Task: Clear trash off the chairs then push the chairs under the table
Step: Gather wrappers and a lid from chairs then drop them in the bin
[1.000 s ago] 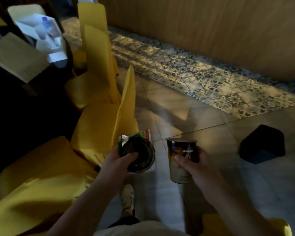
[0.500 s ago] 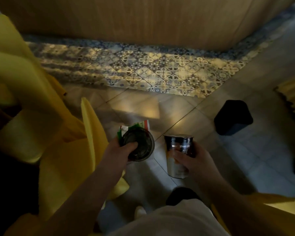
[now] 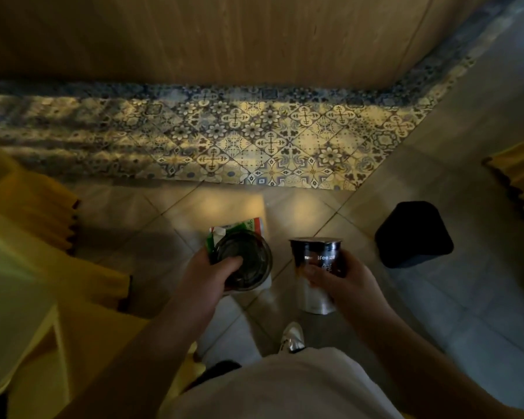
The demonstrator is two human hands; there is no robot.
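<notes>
Fingers of the left hand (image 3: 208, 275) curl round a clear plastic lid (image 3: 245, 261), thumb lying across its top, and the same grip pinches a green, white and red wrapper (image 3: 239, 229) behind the lid, its upper edge sticking out above the rim. Beside it, the right hand (image 3: 342, 279) wraps a dark printed drink cup (image 3: 316, 261), fingers across the front over the white lettering, the cup upright with its sealed top level and its paler lower part showing below the hand. Lid and cup are near each other but apart, both held in the air above the plain floor tiles (image 3: 224, 207).

Below the hands a pale garment (image 3: 285, 385) fills the lower middle, with the toe of a light shoe (image 3: 292, 337) on the floor just past it. Yellow chairs (image 3: 28, 267) crowd the left side, and another yellow chair edge (image 3: 518, 176) shows at the right border. A black bin (image 3: 413, 234) stands on the floor to the right of the cup, well apart from it. Farther off runs a band of patterned tiles (image 3: 254, 140) along the foot of a wood-panelled wall (image 3: 224, 37).
</notes>
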